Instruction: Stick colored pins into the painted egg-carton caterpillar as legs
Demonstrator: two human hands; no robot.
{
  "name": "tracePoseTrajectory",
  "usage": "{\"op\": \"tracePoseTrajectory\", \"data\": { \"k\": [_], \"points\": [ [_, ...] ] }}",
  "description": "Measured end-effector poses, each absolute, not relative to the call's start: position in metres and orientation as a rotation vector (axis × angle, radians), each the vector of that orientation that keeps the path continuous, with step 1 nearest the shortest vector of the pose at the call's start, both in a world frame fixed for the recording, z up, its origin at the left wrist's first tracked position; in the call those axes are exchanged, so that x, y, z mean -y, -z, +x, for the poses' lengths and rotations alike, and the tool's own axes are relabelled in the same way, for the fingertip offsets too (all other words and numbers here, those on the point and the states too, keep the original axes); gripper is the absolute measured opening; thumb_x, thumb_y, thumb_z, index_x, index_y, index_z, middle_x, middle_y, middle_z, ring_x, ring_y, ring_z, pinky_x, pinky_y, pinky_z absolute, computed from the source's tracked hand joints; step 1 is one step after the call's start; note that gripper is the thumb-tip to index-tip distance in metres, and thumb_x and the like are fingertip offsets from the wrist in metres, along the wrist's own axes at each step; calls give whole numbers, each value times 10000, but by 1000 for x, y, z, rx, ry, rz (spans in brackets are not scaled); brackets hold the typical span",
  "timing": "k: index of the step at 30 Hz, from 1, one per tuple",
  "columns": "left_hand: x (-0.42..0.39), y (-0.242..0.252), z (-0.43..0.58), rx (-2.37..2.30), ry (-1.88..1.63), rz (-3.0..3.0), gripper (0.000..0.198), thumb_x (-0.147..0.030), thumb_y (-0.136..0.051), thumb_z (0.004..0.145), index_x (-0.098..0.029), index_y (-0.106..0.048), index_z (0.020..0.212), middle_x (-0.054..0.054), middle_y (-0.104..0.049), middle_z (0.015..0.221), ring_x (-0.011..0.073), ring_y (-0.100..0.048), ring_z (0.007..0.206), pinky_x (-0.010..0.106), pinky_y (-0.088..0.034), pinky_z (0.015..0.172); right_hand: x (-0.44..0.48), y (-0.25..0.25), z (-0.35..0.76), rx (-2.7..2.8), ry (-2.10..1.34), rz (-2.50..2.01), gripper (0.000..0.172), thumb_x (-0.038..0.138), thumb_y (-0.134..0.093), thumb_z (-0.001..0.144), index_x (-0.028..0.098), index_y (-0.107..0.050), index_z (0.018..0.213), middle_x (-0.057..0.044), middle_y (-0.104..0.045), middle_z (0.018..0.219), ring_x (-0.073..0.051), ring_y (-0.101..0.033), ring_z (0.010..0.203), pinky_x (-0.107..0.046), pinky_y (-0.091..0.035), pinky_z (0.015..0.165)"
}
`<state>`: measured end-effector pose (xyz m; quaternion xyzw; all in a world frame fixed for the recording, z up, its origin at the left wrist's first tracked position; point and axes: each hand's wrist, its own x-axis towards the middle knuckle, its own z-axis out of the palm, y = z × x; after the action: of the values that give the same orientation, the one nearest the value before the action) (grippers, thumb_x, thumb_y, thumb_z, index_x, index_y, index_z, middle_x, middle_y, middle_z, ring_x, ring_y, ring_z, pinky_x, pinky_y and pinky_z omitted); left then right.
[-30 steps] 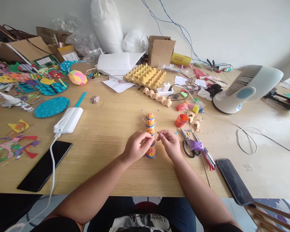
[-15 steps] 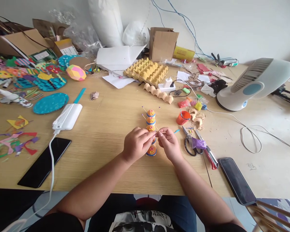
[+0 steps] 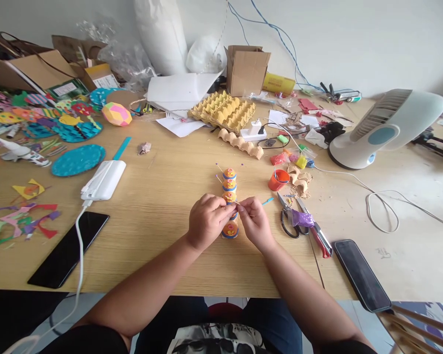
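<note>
A row of orange, blue-rimmed cups [image 3: 229,186] is laid at the middle of the wooden table [image 3: 162,196], with its middle segments hidden by the hands. It is gripped by the curled left hand [image 3: 206,222], and a thin stick [image 3: 235,201] is pinched by the right hand [image 3: 254,225]. Just to the right an orange pot [image 3: 279,180] is seen, its contents unclear. Further back, a yellow egg tray [image 3: 223,109] is set beside an open cardboard box [image 3: 245,71]. The box label [image 3: 64,91] at far left is too small to be read.

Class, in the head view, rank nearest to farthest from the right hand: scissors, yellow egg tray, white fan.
1. scissors, just right of the right hand.
2. yellow egg tray, behind, mid-table.
3. white fan, far right.
</note>
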<state>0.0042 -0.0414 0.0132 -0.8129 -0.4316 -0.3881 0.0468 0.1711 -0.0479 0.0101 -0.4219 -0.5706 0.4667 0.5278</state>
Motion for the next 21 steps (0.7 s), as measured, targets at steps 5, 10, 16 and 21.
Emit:
{"op": "tracePoseTrajectory", "data": {
  "k": [5, 10, 16, 21],
  "points": [
    [41, -15, 0, 1291, 1155, -2530, 117, -293, -673, 913, -283, -778, 964, 33, -711, 812, 191, -552, 802, 322, -442, 749, 50, -11, 175, 1540, -994, -1050, 169, 398, -546, 973, 242, -553, 907, -24, -668, 800, -168, -629, 724, -307, -504, 681],
    [40, -16, -2, 1239, 1207, -2555, 115, -288, -690, 902, -274, -763, 989, 30, -728, 855, 189, -571, 829, 326, -462, 786, 49, -10, 178, 1563, -1062, -987, 170, 396, -530, 982, 246, -539, 902, -12, -640, 789, -160, -603, 717, -300, -489, 676],
    [40, -14, -1, 1247, 1223, -2596, 104, -282, -668, 913, -268, -766, 943, 35, -712, 812, 188, -586, 811, 326, -460, 758, 46, -7, 177, 1481, -1185, -984, 271, 501, -576, 939, 243, -543, 864, -20, -647, 813, -169, -602, 757, -313, -494, 720],
    [39, -16, 1, 1262, 1273, -2576, 92, -256, -671, 898, -256, -763, 910, 28, -692, 763, 180, -582, 779, 323, -465, 749, 45, -9, 176, 1341, -1301, -979, 337, 550, -619, 901, 241, -507, 824, 16, -563, 701, -128, -474, 612, -260, -406, 569]
  ]
}}
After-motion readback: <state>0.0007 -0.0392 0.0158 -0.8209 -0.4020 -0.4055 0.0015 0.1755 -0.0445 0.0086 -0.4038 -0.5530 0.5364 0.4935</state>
